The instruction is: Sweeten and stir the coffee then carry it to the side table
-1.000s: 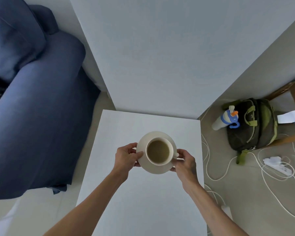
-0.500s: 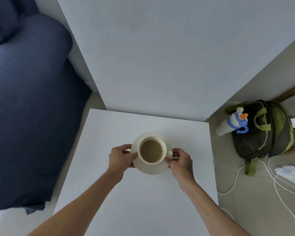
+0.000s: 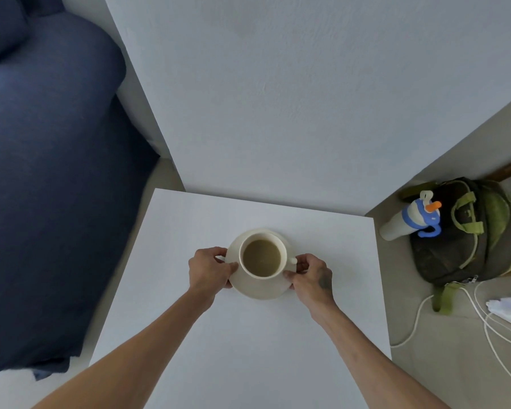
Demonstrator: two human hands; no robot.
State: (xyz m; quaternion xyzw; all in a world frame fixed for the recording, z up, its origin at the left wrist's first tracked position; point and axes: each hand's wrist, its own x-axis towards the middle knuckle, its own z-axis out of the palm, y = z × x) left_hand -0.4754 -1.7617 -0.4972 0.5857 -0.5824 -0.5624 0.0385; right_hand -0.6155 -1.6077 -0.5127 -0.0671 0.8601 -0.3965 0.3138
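Note:
A cream cup full of light brown coffee stands on a matching saucer. The saucer is low over or on the white side table; I cannot tell whether it touches. My left hand pinches the saucer's left rim. My right hand grips its right rim, just below the cup's handle.
A dark blue sofa stands close on the left of the table. A white wall rises behind it. On the floor to the right are a white and blue bottle, a dark green backpack, white cables and a power strip.
The cup and saucer came down toward the table top, both hands staying on the rim. My view shifted closer over the table.

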